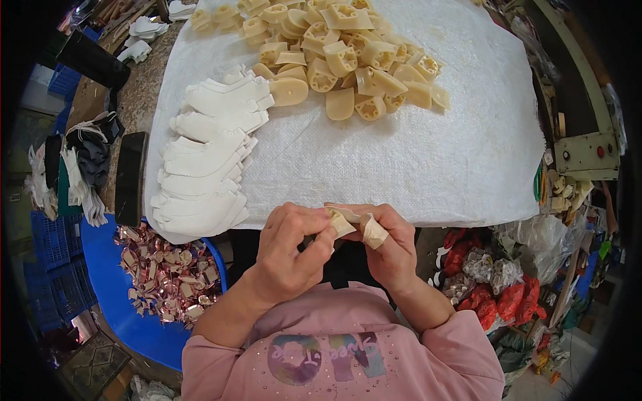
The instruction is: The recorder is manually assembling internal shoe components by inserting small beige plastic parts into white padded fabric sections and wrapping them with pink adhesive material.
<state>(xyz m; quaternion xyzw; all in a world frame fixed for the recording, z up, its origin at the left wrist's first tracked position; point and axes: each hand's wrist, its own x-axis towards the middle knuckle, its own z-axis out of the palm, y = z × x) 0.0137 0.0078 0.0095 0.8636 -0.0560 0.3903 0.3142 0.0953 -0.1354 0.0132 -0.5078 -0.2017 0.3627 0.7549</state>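
In front of my chest, at the near edge of the white-covered table (374,160), my two hands work on one small cream piece (343,224). It looks like a shoe heel with a thin pale cover sheet on it, though fingers hide much of it. My left hand (291,244) pinches its left side between thumb and fingers. On the other side my right hand (393,248) grips a folded, pale part of the cover (373,232). Overlapping white cut cover sheets (207,150) lie to the left. Beyond them is a heap of beige plastic heels (341,57).
A blue tub (110,287) at lower left holds many shiny pink pieces (167,274). A black phone (131,177) and a dark cylinder (93,60) lie along the left side. Red and clear plastic bags (511,297) crowd the right, below a pale metal machine frame (585,157).
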